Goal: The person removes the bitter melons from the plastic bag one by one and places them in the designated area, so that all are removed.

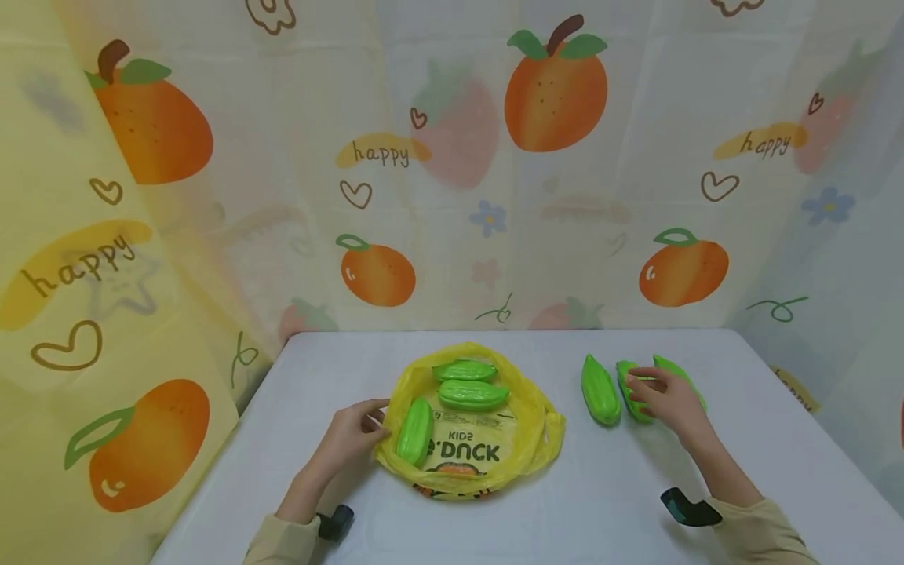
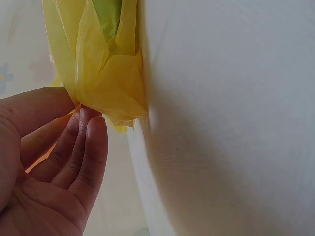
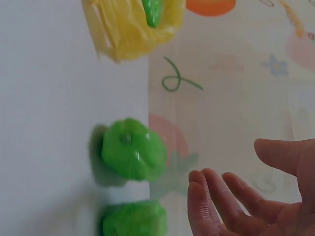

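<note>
A yellow plastic bag [image 1: 538, 416] lies with its mouth rolled wide on the table. Inside it are three ridged green toy bitter melons: one at the left [image 1: 415, 431] and two toward the back, the nearer of which [image 1: 473, 395] lies crosswise. My left hand [image 1: 351, 431] pinches the bag's left edge between thumb and fingers, as the left wrist view shows. Right of the bag lie three more bitter melons: one by itself [image 1: 600, 391], a middle one [image 1: 633, 400] and a right one [image 1: 676, 369], both partly covered by my right hand [image 1: 671, 402]. That hand hovers with spread fingers, holding nothing.
The white table [image 1: 297, 377] ends at a curtain [image 1: 452, 275] printed with fruit, hearts and "happy", which rises behind and on both sides. A dark wrist device [image 1: 688, 508] sits by the right cuff, another [image 1: 337, 523] by the left.
</note>
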Action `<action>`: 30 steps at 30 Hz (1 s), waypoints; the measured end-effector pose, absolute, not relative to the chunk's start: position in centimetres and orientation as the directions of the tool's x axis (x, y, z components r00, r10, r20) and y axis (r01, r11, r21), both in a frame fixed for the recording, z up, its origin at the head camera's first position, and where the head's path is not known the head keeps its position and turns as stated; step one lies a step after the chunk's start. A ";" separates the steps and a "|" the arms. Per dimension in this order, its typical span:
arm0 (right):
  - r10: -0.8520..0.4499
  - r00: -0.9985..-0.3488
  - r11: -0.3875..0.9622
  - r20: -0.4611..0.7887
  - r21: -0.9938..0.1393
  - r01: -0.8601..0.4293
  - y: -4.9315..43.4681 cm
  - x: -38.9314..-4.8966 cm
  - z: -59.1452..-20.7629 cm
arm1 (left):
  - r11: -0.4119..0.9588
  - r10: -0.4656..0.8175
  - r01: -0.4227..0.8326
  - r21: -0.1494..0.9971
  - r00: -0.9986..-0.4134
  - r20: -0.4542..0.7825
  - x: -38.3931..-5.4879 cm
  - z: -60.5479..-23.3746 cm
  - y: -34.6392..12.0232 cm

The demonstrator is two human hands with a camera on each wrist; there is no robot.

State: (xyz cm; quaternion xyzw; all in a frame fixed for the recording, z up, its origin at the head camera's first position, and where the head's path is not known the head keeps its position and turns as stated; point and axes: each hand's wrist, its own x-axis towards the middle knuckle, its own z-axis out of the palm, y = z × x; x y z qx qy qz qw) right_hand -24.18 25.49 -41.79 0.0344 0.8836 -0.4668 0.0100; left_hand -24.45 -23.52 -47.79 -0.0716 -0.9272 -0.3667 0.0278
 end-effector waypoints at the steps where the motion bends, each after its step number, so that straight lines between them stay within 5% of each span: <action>1: 0.050 -0.998 0.560 -0.047 -0.826 0.067 25.1 -24.2 -41.9 | 0.721 0.111 0.152 0.676 -0.988 0.103 -24.4 -47.8 -23.5; 30: -0.053 -0.998 0.449 -0.045 -0.893 0.017 12.8 -26.5 -43.0 | 0.716 0.113 0.165 0.678 -0.986 0.120 -24.1 -47.5 -23.6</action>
